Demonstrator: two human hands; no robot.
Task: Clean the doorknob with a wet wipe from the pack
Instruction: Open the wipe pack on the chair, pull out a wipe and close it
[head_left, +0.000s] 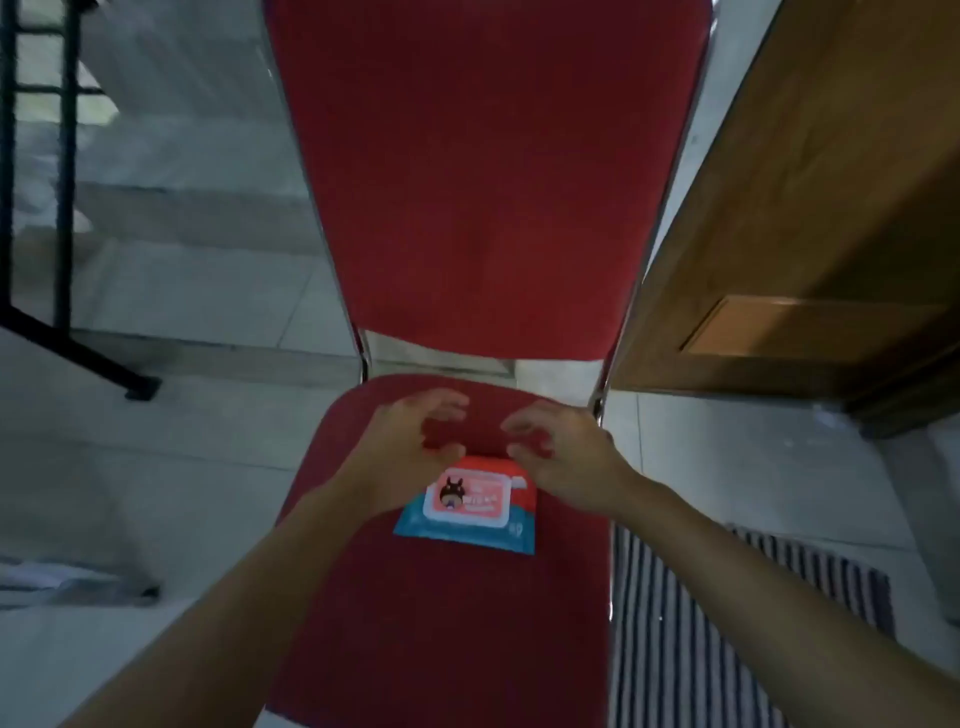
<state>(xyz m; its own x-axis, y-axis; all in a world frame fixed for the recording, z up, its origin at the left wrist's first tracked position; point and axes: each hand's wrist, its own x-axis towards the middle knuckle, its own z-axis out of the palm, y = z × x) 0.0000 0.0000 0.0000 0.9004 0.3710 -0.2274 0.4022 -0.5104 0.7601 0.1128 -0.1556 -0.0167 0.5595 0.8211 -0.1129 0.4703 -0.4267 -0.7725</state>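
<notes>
Hovering both hands, left (410, 447) and right (561, 449), spread and empty, we have the pack (470, 506) just under our fingers (lid shut); a careless tug could slide it off the chair (457, 623).

Bare forearms — no sleeves, no rings

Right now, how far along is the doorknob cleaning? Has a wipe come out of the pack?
Nothing looks done. The wet wipe pack lies on the red chair seat with its flap apparently closed and no wipe showing. In hand: the left hand and right hand hover open, fingers curled, over the pack's far edge, holding nothing. Left: open it, pull a wipe, wipe the doorknob, which is out of view; only the wooden door shows.
</notes>
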